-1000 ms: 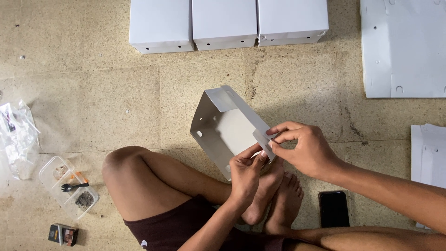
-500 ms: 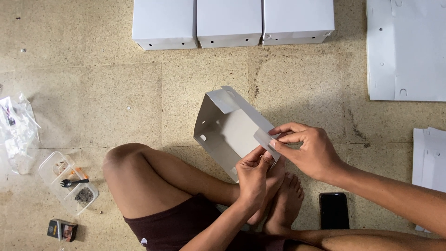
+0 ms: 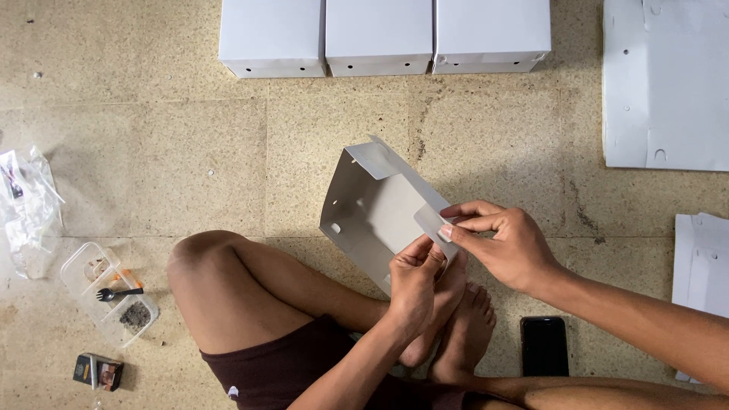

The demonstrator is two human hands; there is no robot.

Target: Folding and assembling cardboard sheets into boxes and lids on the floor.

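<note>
A half-folded white cardboard box [image 3: 372, 209], open side up and tilted, with small round holes in its walls, is held above the tiled floor just in front of the person's knee, one side flap pinched at its near corner.

left hand [image 3: 414, 285] + right hand [image 3: 505, 243] | pinching flap | half-folded white cardboard box [image 3: 372, 209] | above feet

Dark maroon shorts, small pale mark near hem; arms bare, legs bare, feet bare, no rings
</note>
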